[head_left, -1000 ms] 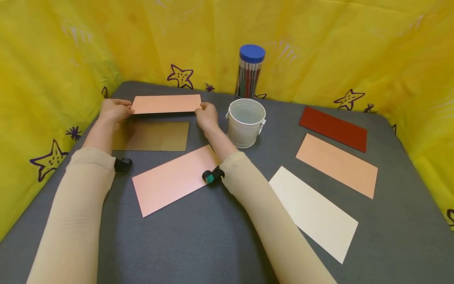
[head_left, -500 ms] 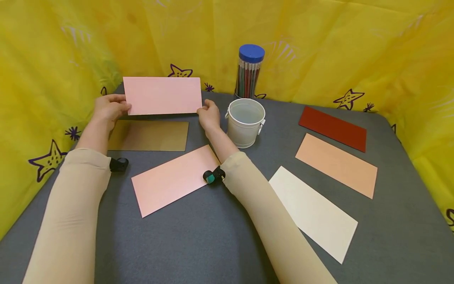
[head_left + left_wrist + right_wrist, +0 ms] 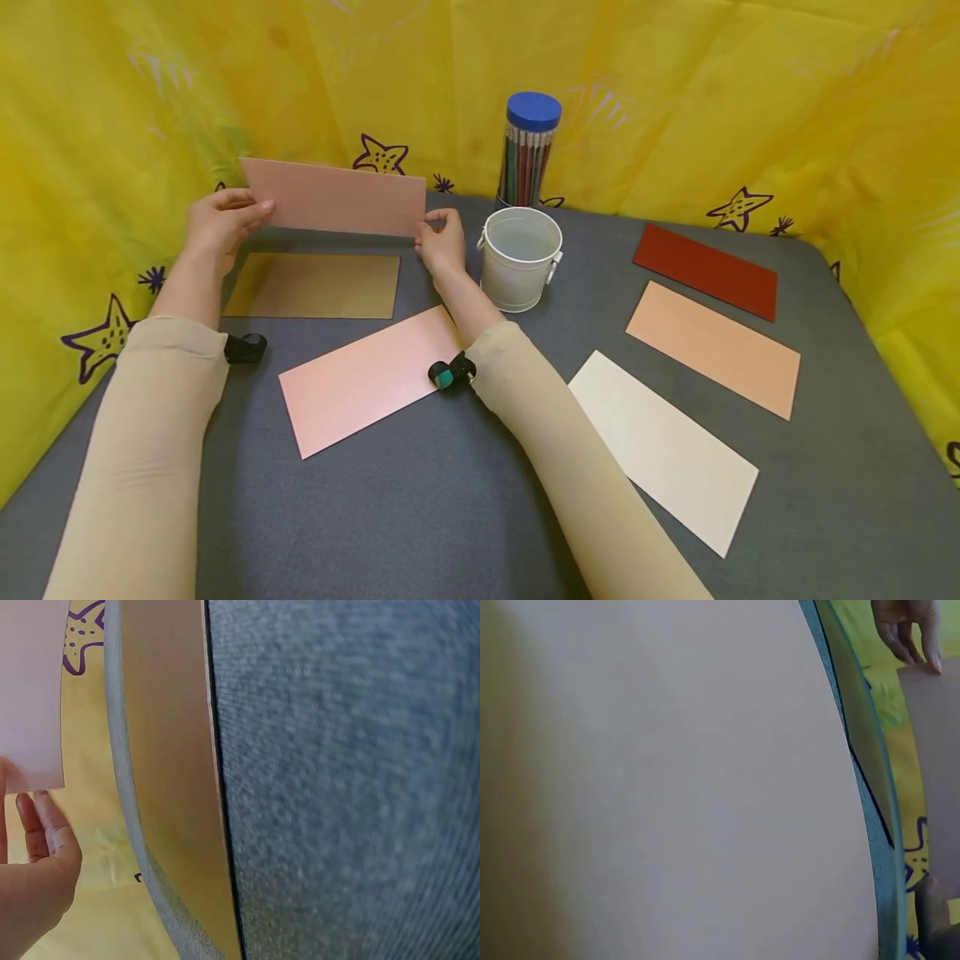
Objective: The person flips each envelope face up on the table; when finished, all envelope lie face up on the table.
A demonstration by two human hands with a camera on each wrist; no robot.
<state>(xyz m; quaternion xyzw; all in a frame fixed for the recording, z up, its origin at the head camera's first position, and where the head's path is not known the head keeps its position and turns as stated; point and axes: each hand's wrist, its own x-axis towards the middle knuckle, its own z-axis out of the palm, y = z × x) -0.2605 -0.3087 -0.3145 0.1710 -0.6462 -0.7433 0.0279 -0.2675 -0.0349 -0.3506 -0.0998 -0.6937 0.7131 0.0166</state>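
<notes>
A stiff pink rectangular card (image 3: 337, 198) is raised over the back left of the grey table, tilted so its broad face shows, its left end higher. My left hand (image 3: 219, 223) pinches the left end, thumb on the near face. At the lower right corner, my right hand (image 3: 441, 243) pinches the card between thumb and fingers. The left wrist view shows the card's edge between the fingers of my left hand (image 3: 41, 862). Below the held card lies a gold card (image 3: 311, 286). Another pink card (image 3: 363, 383) lies nearer, partly under my right wrist.
A white bucket (image 3: 517, 262) stands right of my right hand, with a blue-lidded jar of pencils (image 3: 528, 154) behind it. On the right lie a red card (image 3: 705, 271), a peach card (image 3: 712, 348) and a white card (image 3: 663, 450). A yellow cloth (image 3: 675, 100) borders the table.
The held card has turned from nearly flat to more upright, and its left end has risen. My left hand has shifted left and slightly up; the right has barely moved.
</notes>
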